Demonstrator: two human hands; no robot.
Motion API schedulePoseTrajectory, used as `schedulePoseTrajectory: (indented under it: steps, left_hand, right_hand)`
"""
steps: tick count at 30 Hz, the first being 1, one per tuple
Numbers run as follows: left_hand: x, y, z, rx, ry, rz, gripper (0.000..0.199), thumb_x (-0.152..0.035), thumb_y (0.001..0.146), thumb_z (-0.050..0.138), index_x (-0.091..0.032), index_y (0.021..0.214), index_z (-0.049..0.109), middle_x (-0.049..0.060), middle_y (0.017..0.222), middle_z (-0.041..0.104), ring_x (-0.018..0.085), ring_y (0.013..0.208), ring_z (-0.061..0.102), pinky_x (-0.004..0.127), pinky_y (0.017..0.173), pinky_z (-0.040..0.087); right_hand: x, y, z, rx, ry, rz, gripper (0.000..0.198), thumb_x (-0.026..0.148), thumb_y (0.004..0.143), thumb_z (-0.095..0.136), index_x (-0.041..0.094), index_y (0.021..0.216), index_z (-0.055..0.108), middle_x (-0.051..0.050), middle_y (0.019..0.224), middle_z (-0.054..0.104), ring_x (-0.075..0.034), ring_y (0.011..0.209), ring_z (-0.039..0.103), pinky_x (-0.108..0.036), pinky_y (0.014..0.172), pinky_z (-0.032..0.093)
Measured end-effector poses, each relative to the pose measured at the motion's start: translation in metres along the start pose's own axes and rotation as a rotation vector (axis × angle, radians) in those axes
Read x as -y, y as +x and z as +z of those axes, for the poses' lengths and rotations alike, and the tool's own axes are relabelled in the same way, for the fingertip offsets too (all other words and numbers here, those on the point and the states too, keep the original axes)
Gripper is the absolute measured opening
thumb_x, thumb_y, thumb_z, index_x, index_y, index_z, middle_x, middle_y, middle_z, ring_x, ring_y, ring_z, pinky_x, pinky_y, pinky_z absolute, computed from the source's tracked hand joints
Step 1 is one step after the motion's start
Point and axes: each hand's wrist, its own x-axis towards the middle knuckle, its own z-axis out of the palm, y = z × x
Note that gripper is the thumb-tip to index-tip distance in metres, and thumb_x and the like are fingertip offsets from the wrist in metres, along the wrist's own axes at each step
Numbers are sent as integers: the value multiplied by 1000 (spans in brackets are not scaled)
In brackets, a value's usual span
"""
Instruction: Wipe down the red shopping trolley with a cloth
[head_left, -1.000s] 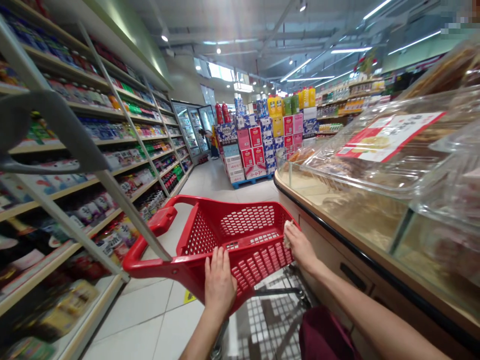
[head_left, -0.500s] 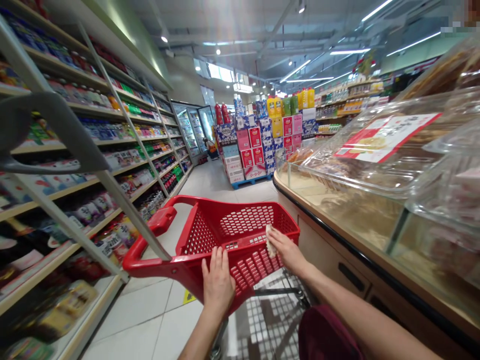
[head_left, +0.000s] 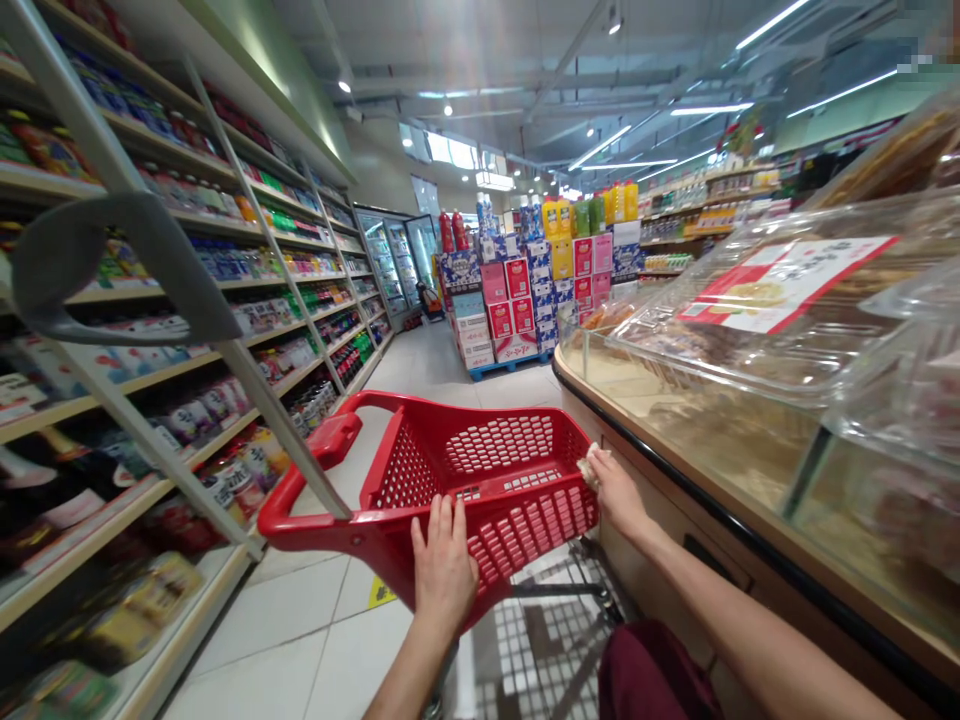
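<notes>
A red shopping cart (head_left: pixel 517 505) stands in front of me, its plastic basket pierced with holes. Against its near side lies my left hand (head_left: pixel 444 560), fingers stretched out and tips at the upper rim. My right hand (head_left: pixel 616 490) is at the basket's far right corner, closed on a pale cloth (head_left: pixel 589 468) that touches the rim. A grey handle (head_left: pixel 124 265) on metal bars rises at the left, close to the camera. Inside the basket only the red floor and walls show.
Shelves of bottles and packs (head_left: pixel 247 260) line the left side. At the right, a glass-sided counter (head_left: pixel 675 420) holds clear plastic food boxes (head_left: pixel 780 285). Ahead stands a stack of drink cartons (head_left: pixel 517 290) on a blue pallet (head_left: pixel 510 366), with tiled floor (head_left: pixel 420 370) before it.
My right hand has slid the cloth to the right along the rim, from the near side to the corner. My left hand keeps its place on the cart.
</notes>
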Motion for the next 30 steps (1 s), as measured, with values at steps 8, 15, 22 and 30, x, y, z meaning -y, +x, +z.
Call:
schedulePoseTrajectory:
  steps: [8,15,22,30]
  left_hand:
    - [1,1,1,2,12,7,60,-14,65,42,-9,125,40,13,134,37,25,126,27,48,102,21]
    - [1,1,4,14,-1,-15,60,-15,65,42,-9,125,39,13,136,34,25,127,24,49,102,20]
    - [-2,-1,6,16,-12,-23,62,-15,64,42,-9,125,39,13,135,35,26,127,25,50,102,20]
    - [0,-1,8,9,2,1,62,-15,65,41,-9,126,37,13,136,33,25,128,22,50,102,18]
  right_hand:
    - [12,1,3,103,30,-107,49,4,73,37,19,117,52,-7,126,48,-18,120,38,-40,100,33]
    - [17,-8,9,101,51,-230,49,4,76,37,19,121,48,-6,130,43,-18,124,31,-39,101,32]
    - [4,-8,9,-47,-46,-75,53,2,72,37,18,121,48,-7,127,47,-19,121,37,-41,100,34]
    - [4,-9,3,-57,-60,-124,46,5,74,38,16,116,53,-11,122,52,-22,118,41,-44,97,36]
